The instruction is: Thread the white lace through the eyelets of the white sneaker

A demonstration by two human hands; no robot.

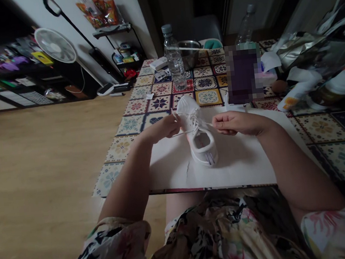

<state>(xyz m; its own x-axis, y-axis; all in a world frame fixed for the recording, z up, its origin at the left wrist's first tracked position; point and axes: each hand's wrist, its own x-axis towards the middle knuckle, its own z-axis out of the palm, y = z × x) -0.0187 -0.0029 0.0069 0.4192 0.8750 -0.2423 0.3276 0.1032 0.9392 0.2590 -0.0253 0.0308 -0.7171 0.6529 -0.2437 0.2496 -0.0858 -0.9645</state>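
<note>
A white sneaker (206, 156) stands upright on a white sheet (173, 174), its toe pointing away from me and its heel toward me. White laces (194, 119) run crossed over its tongue. On the left of the shoe, my left hand (166, 127) is closed on a lace, with a strand showing above and below the fingers. My right hand (228, 123) is closed on the lace at the other side, the strand stretched between fist and shoe. Both hands are level with the laced part, a little apart from the shoe's body.
A patterned tablecloth (136, 106) covers the table. Beyond the shoe stand a clear plastic bottle (175, 64), a metal pot (190, 54) and a blurred-out dark object (243, 74). White bottles (301, 88) lie at the right. Wooden floor (43, 178) extends left of the table.
</note>
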